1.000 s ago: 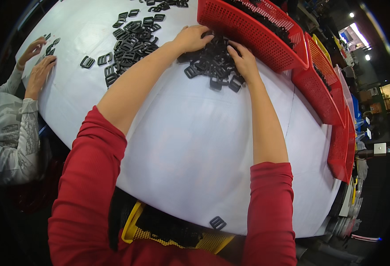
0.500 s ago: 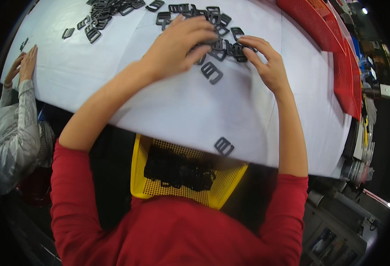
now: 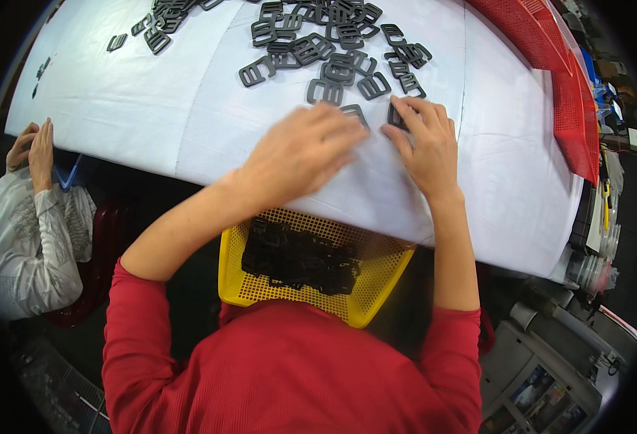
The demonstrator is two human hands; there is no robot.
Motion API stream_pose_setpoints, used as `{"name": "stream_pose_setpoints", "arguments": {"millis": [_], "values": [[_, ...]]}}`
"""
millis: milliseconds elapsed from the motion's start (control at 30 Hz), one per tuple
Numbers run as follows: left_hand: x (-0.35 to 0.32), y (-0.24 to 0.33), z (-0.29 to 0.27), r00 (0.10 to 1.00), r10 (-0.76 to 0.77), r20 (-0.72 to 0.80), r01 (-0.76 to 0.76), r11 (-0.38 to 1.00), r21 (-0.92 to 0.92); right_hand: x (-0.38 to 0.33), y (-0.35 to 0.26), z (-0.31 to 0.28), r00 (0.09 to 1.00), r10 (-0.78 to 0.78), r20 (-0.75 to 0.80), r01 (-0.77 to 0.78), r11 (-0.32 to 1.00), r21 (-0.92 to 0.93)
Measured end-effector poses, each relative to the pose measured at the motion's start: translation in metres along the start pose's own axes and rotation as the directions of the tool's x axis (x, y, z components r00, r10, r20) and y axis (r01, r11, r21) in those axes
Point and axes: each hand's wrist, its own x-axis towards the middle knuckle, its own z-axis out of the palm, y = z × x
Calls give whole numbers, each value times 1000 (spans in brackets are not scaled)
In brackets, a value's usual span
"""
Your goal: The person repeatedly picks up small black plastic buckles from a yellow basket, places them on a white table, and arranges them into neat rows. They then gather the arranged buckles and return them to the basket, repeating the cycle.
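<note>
Dark grey plastic slide buckles, each a flat frame with bars, lie in a loose pile (image 3: pixel 336 69) on the white-covered table (image 3: pixel 239 123). At the near right side of the pile, my right hand (image 3: pixel 428 145) has its thumb and fingertips closed round the edges of one buckle (image 3: pixel 396 116). My left hand (image 3: pixel 307 148), smeared by motion, is just nearer to me than the pile. Beyond its fingertips lies another buckle (image 3: pixel 356 113), partly covered. Whether the left hand holds anything is hidden. A yellow basket (image 3: pixel 387 286) below the table edge contains many black pieces.
Red perforated trays (image 3: pixel 575 123) line the table's right side. A second heap of buckles (image 3: pixel 170 16) lies at the far left. At the left edge, another person's hands (image 3: pixel 37 152) rest near the table's edge. Clear round containers (image 3: pixel 586 271) stand off the right corner.
Both hands have come back toward me from the pile. Several buckles now lie spread out nearer. The single buckle at the table's front edge no longer shows there.
</note>
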Motion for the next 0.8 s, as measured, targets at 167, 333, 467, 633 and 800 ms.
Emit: {"name": "stream_pose_setpoints", "arguments": {"millis": [167, 333, 467, 633, 800], "values": [[21, -21, 12, 998, 29, 49, -42, 953, 302, -6, -8, -8, 1000, 0, -29, -4, 990, -140], [18, -1, 4, 951, -212, 227, 233, 970, -70, -3, -10, -24, 976, 162, 144, -192, 957, 219], [21, -7, 5, 971, -236, 34, 237, 971, -30, 24, -7, -2, 999, 46, 1, -45, 985, 164], [37, -53, -9, 979, -98, -178, 145, 951, 274, 21, -16, -9, 992, -55, 113, 52, 998, 24], [55, -87, -7, 989, -140, 54, 128, 976, 175, 41, -13, -8, 996, 14, 85, -26, 991, 134]]}}
